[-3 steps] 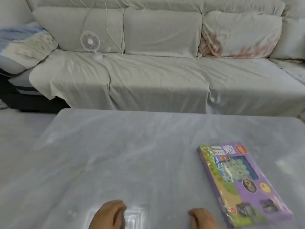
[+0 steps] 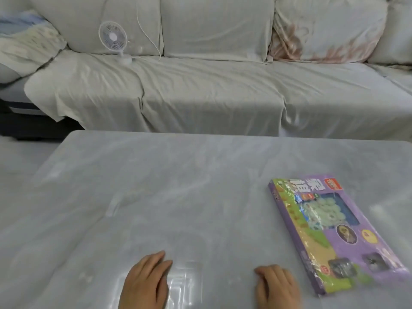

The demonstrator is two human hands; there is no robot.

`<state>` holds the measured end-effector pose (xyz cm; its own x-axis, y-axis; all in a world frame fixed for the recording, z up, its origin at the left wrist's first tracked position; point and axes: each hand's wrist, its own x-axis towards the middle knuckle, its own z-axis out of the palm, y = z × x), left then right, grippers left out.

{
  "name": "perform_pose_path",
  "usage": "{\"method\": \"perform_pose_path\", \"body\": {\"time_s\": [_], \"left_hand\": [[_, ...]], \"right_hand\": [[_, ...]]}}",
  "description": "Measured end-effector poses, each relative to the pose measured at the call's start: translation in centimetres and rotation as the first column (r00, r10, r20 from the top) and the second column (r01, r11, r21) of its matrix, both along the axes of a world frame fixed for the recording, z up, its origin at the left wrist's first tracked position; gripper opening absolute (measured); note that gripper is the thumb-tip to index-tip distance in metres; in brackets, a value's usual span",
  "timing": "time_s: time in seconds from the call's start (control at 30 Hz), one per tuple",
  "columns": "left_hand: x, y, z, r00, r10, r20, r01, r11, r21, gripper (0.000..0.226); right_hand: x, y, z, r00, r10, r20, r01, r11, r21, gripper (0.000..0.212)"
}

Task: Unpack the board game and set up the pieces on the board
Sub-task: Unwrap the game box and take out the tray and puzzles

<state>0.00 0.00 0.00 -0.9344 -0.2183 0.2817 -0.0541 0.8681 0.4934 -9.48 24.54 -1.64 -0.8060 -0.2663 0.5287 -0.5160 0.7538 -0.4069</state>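
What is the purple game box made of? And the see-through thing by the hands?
Game box: probably printed cardboard under shiny plastic film; crinkly glare shows. See-through thing: looks like thin clear plastic, glinting along moulded ridges.

Bare left hand [image 2: 146,284], bare right hand [image 2: 277,288], backs and fingers [image 2: 157,257] showing

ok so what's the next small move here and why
Probably reach the right hand over to the game box and pull it closer. The box lies closed, seemingly in glossy wrap, on the table just right of that hand, while the left hand and the right both rest flat, holding nothing.
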Motion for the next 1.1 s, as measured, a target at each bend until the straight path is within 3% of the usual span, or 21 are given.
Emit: {"method": "perform_pose_path", "body": {"time_s": [0.13, 0.33, 0.47, 0.6, 0.73, 0.83, 0.93, 1.1], "left_hand": [[0.4, 0.0, -2.6, 0.994, 0.008, -0.112, -0.02, 0.994, -0.103, 0.04], [0.8, 0.6, -3.1, 0.993, 0.038, -0.108, -0.061, 0.975, -0.214, 0.068], [1.1, 0.8, -2.5, 0.995, 0.081, -0.049, -0.091, 0.965, -0.246, 0.042], [2.0, 1.6, -1.2, 0.979, 0.14, 0.145, -0.095, 0.955, -0.28, 0.044], [4.5, 3.0, -1.6, 0.95, 0.153, 0.271, -0.072, 0.955, -0.289, 0.046], [6.0, 4.6, -1.0, 0.949, 0.153, 0.274, -0.121, 0.984, -0.131, 0.048], [5.4, 7.0, -0.2, 0.979, 0.06, 0.195, -0.06, 0.998, -0.007, 0.063], [1.5, 14.6, 2.0, 0.968, -0.233, 0.097, 0.245, 0.959, -0.14, 0.04]], "right_hand": [[0.5, -0.1, -1.8, 0.995, -0.061, -0.077, 0.059, 0.998, -0.024, 0.021], [0.7, 0.3, -2.1, 0.997, -0.075, -0.036, 0.077, 0.995, 0.059, 0.035], [1.1, 0.2, -1.7, 0.992, -0.119, 0.031, 0.116, 0.991, 0.068, 0.035], [2.0, 0.2, -0.4, 0.989, -0.115, 0.098, 0.109, 0.992, 0.066, 0.032], [4.2, 2.6, 0.1, 0.978, -0.001, 0.211, -0.001, 1.0, 0.009, 0.041], [5.0, 6.2, 1.6, 0.96, -0.061, 0.275, 0.102, 0.985, -0.139, 0.046], [3.6, 10.4, 3.3, 0.925, -0.243, 0.293, 0.329, 0.897, -0.295, 0.024], [-0.9, 16.1, 5.0, 0.804, -0.363, 0.471, 0.541, 0.775, -0.327, 0.038]]}}
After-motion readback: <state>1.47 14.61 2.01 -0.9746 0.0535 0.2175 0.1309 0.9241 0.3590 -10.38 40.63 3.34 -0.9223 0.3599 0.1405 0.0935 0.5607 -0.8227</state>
